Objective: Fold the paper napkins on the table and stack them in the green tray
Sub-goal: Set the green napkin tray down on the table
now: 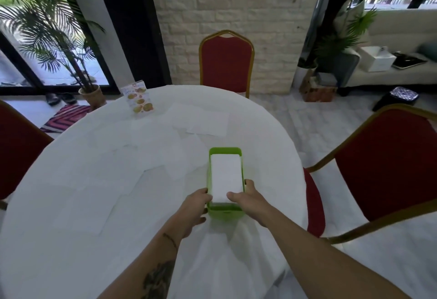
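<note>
The green tray [225, 150] stands on the white tablecloth near the table's right front. A folded white napkin [225, 175] lies on top inside it, filling most of its length. My left hand [195, 206] is at the tray's near left corner, fingertips on the napkin's near edge. My right hand [248, 199] holds the near right side, thumb pressed on the napkin's near end and fingers outside the right wall. Several unfolded napkins lie flat on the cloth, one at the back [201, 119] and one at the left front [151, 180].
A printed menu card [138, 97] stands at the table's far left edge. Red chairs stand behind the table [225, 62], at the right [383, 163] and at the left [16, 147]. The table edge curves close to the tray's right side.
</note>
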The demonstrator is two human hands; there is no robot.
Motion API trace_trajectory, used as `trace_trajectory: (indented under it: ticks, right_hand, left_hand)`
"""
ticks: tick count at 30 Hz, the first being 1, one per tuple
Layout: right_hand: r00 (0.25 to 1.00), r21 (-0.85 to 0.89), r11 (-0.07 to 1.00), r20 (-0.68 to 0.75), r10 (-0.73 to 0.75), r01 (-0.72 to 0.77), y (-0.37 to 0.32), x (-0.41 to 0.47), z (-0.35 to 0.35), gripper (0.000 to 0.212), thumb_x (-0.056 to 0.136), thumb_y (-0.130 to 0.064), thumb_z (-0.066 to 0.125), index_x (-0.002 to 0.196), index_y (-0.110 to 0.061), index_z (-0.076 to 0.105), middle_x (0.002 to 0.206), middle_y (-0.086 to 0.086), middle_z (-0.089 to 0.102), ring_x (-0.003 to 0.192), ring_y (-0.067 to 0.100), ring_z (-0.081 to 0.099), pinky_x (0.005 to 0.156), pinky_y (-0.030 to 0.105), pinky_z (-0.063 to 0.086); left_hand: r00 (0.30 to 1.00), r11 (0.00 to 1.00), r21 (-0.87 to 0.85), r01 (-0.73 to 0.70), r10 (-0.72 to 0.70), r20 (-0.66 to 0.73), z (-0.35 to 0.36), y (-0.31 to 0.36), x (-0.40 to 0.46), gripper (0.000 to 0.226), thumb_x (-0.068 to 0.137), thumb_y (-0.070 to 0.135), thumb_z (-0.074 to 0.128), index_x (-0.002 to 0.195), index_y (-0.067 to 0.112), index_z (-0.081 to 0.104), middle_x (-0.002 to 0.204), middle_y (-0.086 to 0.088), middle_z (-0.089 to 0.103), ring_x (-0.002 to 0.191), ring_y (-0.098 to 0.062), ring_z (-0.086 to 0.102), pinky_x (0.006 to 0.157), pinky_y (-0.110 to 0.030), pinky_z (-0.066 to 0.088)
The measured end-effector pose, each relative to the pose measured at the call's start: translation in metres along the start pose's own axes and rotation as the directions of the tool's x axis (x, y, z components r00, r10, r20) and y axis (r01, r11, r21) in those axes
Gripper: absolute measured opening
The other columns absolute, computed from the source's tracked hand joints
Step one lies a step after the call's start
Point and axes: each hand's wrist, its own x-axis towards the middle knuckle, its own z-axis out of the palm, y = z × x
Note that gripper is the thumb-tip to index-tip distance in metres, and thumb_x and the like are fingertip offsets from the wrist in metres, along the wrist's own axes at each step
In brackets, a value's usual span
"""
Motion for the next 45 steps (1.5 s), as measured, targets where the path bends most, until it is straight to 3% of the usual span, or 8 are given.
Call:
trace_trajectory:
  ticks: [6,16,21,25,30,35,41,45]
  right_hand:
    - [0.999,0.017,0.999,-0.038,0.033,-0.033,-0.006,-0.002,0.007,0.068,0.088,-0.039,0.063,0.145,-0.021,0.031,0.141,0.004,0.051,0.119,0.025,0.053,0.102,0.043,0.046]
    - [0.983,0.048,0.995,-0.152,0.099,-0.093,-0.028,-0.02,0.084,0.065,0.083,-0.049,0.063,0.137,-0.022,0.038,0.131,0.004,0.056,0.113,0.025,0.057,0.098,0.047,0.049]
    - [0.96,0.105,0.986,-0.236,0.152,-0.13,-0.028,-0.027,0.105,0.059,0.088,-0.044,0.062,0.137,-0.021,0.038,0.13,0.005,0.056,0.113,0.026,0.057,0.098,0.045,0.049]
    - [0.95,0.112,0.983,-0.261,0.169,-0.144,-0.024,-0.033,0.108,0.061,0.084,-0.045,0.063,0.136,-0.022,0.041,0.13,0.004,0.057,0.113,0.025,0.057,0.1,0.048,0.049]
    - [0.947,0.014,0.988,-0.284,0.152,-0.154,-0.037,-0.042,0.096,0.068,0.089,-0.04,0.06,0.148,-0.017,0.035,0.146,0.01,0.047,0.127,0.029,0.05,0.104,0.039,0.043]
    - [0.879,-0.455,0.89,-0.437,-0.188,-0.036,-0.068,-0.052,0.096,0.062,0.089,-0.019,0.053,0.148,-0.015,0.035,0.149,0.008,0.039,0.134,0.029,0.042,0.105,0.04,0.039]
    - [0.911,-0.543,0.798,-0.133,-0.39,0.262,-0.111,-0.032,0.168,0.054,0.085,-0.016,0.052,0.139,-0.019,0.048,0.138,0.004,0.05,0.128,0.023,0.049,0.105,0.037,0.042]
    - [0.952,-0.547,0.79,0.045,-0.303,0.277,-0.111,-0.013,0.221,0.053,0.086,-0.02,0.051,0.139,-0.019,0.049,0.136,0.005,0.05,0.123,0.025,0.052,0.104,0.037,0.044]
  left_hand:
    - [0.998,0.999,0.049,0.0,-0.003,0.069,-0.022,-0.002,0.001,0.034,0.091,0.029,0.053,0.125,0.026,0.056,0.122,0.002,0.06,0.11,-0.02,0.055,0.091,-0.038,0.043]
    - [0.974,0.997,0.078,-0.002,-0.016,0.226,-0.099,-0.015,-0.003,0.033,0.09,0.025,0.057,0.123,0.023,0.056,0.122,0.0,0.062,0.112,-0.019,0.058,0.095,-0.037,0.045]
    - [0.953,0.99,0.14,-0.028,-0.016,0.303,-0.115,-0.022,-0.001,0.056,0.08,0.033,0.061,0.135,0.028,0.05,0.124,0.004,0.062,0.115,-0.017,0.057,0.1,-0.042,0.045]
    - [0.939,0.988,0.153,-0.038,-0.017,0.344,-0.116,-0.024,-0.001,0.054,0.078,0.031,0.06,0.131,0.029,0.053,0.122,0.003,0.063,0.113,-0.017,0.058,0.096,-0.039,0.047]
    - [0.945,0.985,0.159,-0.064,0.009,0.327,-0.119,-0.026,-0.001,0.055,0.083,0.028,0.06,0.136,0.024,0.048,0.121,-0.002,0.062,0.11,-0.019,0.058,0.089,-0.035,0.048]
    - [0.966,0.97,0.146,-0.196,0.165,0.2,-0.153,-0.019,-0.005,0.036,0.089,0.017,0.054,0.125,0.017,0.058,0.107,-0.006,0.065,0.102,-0.02,0.063,0.084,-0.034,0.05]
    - [0.924,0.932,0.249,-0.265,0.319,-0.213,-0.23,-0.041,-0.004,0.024,0.088,0.018,0.054,0.106,0.026,0.066,0.102,0.003,0.067,0.083,-0.011,0.064,0.065,-0.023,0.05]
    - [0.825,0.821,0.555,-0.132,0.402,-0.398,-0.273,-0.071,0.004,0.035,0.085,0.024,0.057,0.12,0.024,0.058,0.123,-0.003,0.055,0.111,-0.023,0.053,0.09,-0.034,0.046]
